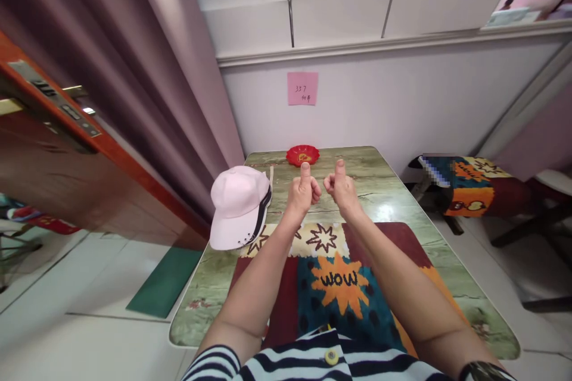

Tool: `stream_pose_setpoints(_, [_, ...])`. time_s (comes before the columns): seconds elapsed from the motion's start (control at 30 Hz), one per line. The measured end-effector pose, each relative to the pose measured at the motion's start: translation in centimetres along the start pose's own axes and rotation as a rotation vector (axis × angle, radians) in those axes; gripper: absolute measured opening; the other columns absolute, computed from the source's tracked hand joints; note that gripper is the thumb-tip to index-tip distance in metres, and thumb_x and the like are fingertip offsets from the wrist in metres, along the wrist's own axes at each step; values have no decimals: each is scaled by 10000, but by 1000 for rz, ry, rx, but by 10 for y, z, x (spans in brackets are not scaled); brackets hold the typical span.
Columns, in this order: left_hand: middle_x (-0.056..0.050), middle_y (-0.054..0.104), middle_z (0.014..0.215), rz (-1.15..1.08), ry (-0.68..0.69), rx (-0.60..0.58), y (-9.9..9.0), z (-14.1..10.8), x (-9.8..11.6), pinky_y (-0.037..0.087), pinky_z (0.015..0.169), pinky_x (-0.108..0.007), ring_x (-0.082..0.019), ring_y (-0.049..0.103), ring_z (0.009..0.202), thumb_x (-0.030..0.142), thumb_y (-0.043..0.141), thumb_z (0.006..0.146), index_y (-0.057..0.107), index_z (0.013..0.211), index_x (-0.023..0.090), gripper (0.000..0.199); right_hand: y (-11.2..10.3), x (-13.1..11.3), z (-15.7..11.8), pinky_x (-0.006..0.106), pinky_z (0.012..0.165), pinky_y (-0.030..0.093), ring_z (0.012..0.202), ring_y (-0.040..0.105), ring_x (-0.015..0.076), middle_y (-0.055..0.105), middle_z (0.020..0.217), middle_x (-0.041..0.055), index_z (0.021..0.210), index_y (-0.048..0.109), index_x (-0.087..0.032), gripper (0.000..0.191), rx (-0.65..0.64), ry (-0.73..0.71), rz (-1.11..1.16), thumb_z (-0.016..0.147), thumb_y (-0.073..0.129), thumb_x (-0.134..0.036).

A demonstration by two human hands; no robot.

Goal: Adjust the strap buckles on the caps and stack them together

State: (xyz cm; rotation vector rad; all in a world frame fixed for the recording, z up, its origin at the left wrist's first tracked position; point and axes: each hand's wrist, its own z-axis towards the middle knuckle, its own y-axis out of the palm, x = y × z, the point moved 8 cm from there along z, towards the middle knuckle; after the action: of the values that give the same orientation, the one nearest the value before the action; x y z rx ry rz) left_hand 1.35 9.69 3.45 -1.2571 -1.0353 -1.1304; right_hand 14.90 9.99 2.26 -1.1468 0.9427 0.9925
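My left hand (pixel 304 189) is raised over the table with its thumb pointing up and its fingers curled in; nothing shows in it. Beside it, a small gap away, my right hand (pixel 342 186) makes the same thumb-up fist, also with nothing visible in it. A pink cap (pixel 236 196) with a black stripe and small rings on its brim lies to the left of my left hand. Just beyond the hands sits a red scalloped dish (pixel 302 155) with a yellow mark inside.
A patterned mat (pixel 342 280) reading "WOW" covers the near part of the green wood-grain table (pixel 196 309). On the wall is a pink note (pixel 302 88). An orange-brown door (pixel 111 161) and a mauve curtain (pixel 170 71) stand at left; a similar cloth (pixel 473 190) lies at right.
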Motion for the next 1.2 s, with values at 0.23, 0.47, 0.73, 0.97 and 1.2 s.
stream_pose_setpoints(0.23, [-48,526,434,6,-12,41,0,-3,9,427,476,-258,-105,516,402,935,114,812,564,463,192,936,-14,-7,4,291,487,313,500,491,160,513,484,29,569,488,-239,889,75,7,-9,813,-20,-926])
stream_pose_setpoints(0.47, [-38,523,425,-24,-10,54,-2,-1,4,409,440,-240,-106,509,394,912,151,844,560,463,194,910,-13,-6,2,279,485,313,484,479,148,497,481,13,549,453,-236,866,87,-5,-9,841,-18,-902])
stream_pose_setpoints(0.73, [-41,529,431,-16,3,50,-5,8,-2,429,458,-251,-120,527,403,852,162,899,566,478,193,879,-6,-1,11,277,495,336,475,484,145,491,469,7,554,482,-233,842,65,-25,23,874,63,-890])
stream_pose_setpoints(0.97, [-103,738,755,455,198,-12,-7,-27,-59,565,780,-366,-236,712,769,608,453,973,696,712,172,563,11,58,-35,327,683,477,712,657,212,729,796,68,932,684,-200,556,59,-141,-250,989,397,-672])
stream_pose_setpoints(1.2, [-133,462,1599,950,282,-223,-19,-112,-167,273,1260,-549,-310,374,1518,410,603,951,544,1467,197,562,49,153,-112,555,1192,284,1430,476,331,552,1517,176,1459,552,-182,540,-206,-465,-843,1026,427,-480])
